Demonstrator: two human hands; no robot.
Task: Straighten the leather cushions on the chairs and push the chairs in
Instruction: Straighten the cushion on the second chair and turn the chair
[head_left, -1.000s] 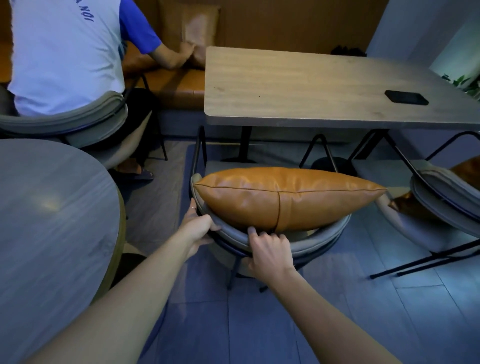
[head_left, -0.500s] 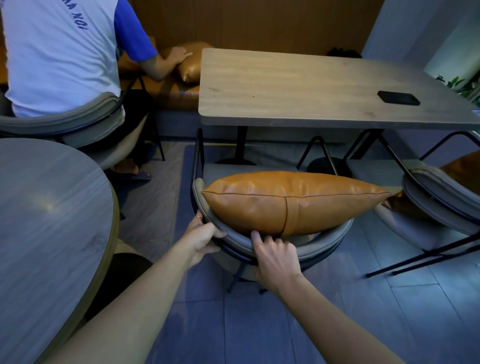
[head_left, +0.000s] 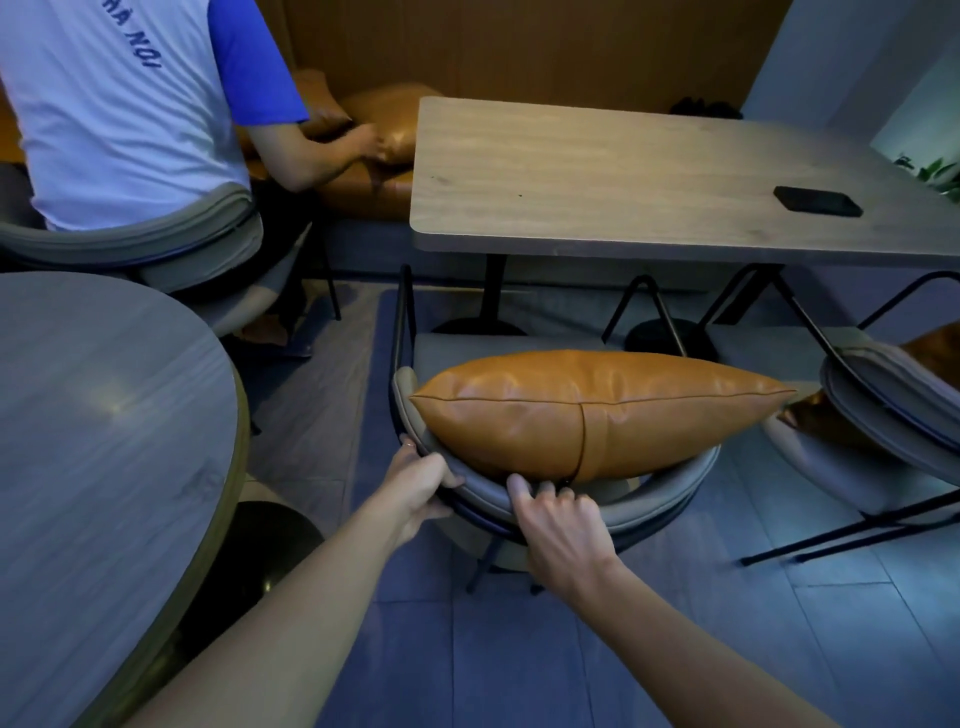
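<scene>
Both of your hands are on the curved grey backrest of the chair in front of you: left hand wrapped round its left curve, thumb over the top edge; right hand hooked over the rim near the middle, fingertips touching the underside of the leather cushion. Both grips closed on the backrest, not on the cushion. Cushion stands on edge along the inside of the backrest, seam uppermost, lying level, its right tip reaching out past the chair's side. It looks straightened enough, so the step in hand reads as the push-in. The front of the seat sits near the edge of the rectangular table but not under it; table pedestal lies straight ahead of the seat's left part. Next move calls for an even shove from both hands, kept square so the chair's black frame clears the pedestal and the cushion doesn't tip forward. Second chair to the right, angled away, holds another tan cushion, partly hidden; likely next in line. Dark phone on the tabletop, well clear. Another person seated to the left is handling a cushion on the bench.
</scene>
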